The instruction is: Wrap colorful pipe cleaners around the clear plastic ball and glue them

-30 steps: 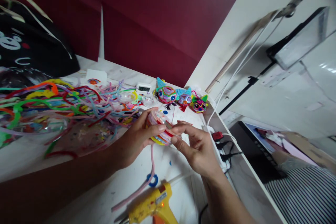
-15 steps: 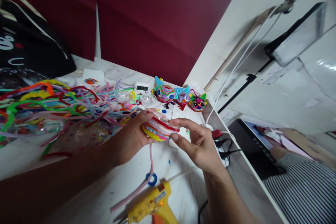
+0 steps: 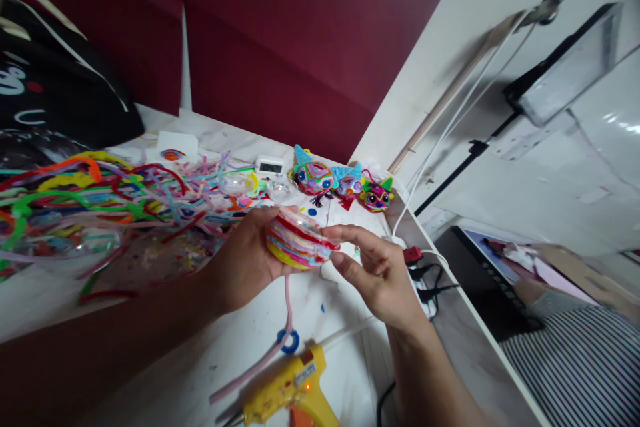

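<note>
My left hand (image 3: 245, 260) is closed around the left side of a clear plastic half-ball (image 3: 300, 240) wrapped in rows of red, pink, orange, blue and yellow pipe cleaner. At its right edge, my right hand (image 3: 377, 270) pinches the end of the red strand between thumb and forefinger. A pink pipe cleaner (image 3: 289, 307) trails on the table below, running over a blue ring (image 3: 289, 341). Nearer to me lies a yellow hot glue gun (image 3: 290, 387) with its small orange light lit.
Many loose pipe cleaners (image 3: 125, 193) heap on the left. Finished animal-face ornaments (image 3: 315, 178) stand at the back beside a small digital timer (image 3: 270, 165). A power strip (image 3: 429, 307) with plugs sits at the right edge. A black bag (image 3: 65, 80) is back left.
The wrapped half-ball has tipped and turned slightly in my left hand, showing more of its coloured rows. My right hand stays at its right edge, nearly still.
</note>
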A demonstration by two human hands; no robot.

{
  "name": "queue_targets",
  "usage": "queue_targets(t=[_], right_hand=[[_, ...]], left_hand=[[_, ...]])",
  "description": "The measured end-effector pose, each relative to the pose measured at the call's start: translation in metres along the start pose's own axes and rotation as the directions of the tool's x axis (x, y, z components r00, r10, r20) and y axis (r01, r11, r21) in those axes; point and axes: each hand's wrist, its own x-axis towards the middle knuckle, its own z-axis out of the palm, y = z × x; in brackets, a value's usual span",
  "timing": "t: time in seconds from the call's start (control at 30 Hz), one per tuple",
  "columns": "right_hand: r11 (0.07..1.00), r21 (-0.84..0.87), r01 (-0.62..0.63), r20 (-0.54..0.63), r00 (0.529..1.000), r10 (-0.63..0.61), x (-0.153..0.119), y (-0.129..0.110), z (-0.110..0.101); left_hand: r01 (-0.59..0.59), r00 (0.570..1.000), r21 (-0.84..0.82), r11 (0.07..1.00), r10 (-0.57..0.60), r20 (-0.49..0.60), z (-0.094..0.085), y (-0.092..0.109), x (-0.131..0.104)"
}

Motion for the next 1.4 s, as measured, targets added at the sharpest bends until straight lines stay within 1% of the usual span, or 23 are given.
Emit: queue_targets(t=[0.17,0.33,0.43,0.5,0.6,0.7,0.83,0.9,0.97,1.03,1.2,1.4], right_hand=[[0.999,0.023,0.025,-0.006,1.0,-0.024,-0.001,-0.001,0.0],[0.998,0.058,0.017,-0.001,1.0,-0.017,-0.001,-0.002,0.0],[0.997,0.071,0.007,0.001,1.0,-0.007,-0.001,-0.001,0.0],[0.997,0.071,0.024,-0.013,1.0,-0.024,-0.002,-0.001,0.001],[0.997,0.043,0.062,-0.053,0.997,-0.059,-0.002,0.0,0.002],[0.998,-0.002,0.062,-0.076,0.995,-0.062,-0.003,0.0,0.004],[0.996,-0.068,0.06,-0.063,0.996,-0.064,-0.004,0.001,0.008],[0.995,-0.079,0.063,-0.05,0.996,-0.068,-0.005,0.002,0.01],[0.995,-0.076,0.062,-0.044,0.997,-0.065,-0.005,0.003,0.012],[0.995,-0.07,0.067,-0.045,0.996,-0.07,-0.005,0.003,0.013],[0.99,-0.084,0.116,-0.062,0.991,-0.122,-0.004,0.001,0.011],[0.99,-0.046,0.134,-0.081,0.987,-0.138,-0.003,-0.003,0.008]], left_hand=[[0.03,0.997,-0.01,1.0,-0.029,0.07,-0.004,0.001,0.001],[0.118,0.983,-0.011,0.993,-0.115,0.142,-0.008,0.004,0.001],[0.175,0.973,-0.017,0.985,-0.17,0.158,-0.008,0.004,0.002],[0.196,0.97,-0.019,0.98,-0.191,0.15,-0.008,0.004,0.004],[0.167,0.979,-0.017,0.986,-0.163,0.122,-0.007,0.001,0.006],[0.072,0.994,0.015,0.997,-0.073,0.087,-0.006,-0.004,0.007],[-0.09,0.989,0.154,0.984,0.071,0.127,-0.008,-0.013,0.002],[-0.126,0.99,0.217,0.968,0.107,0.094,-0.01,-0.017,0.0],[-0.113,0.994,0.25,0.962,0.108,0.034,-0.012,-0.019,0.0],[-0.102,0.995,0.245,0.964,0.1,0.023,-0.013,-0.02,0.001],[-0.121,0.987,0.156,0.98,0.102,0.121,-0.009,-0.016,0.002],[-0.065,0.972,0.093,0.994,0.042,0.232,-0.007,-0.01,0.003]])
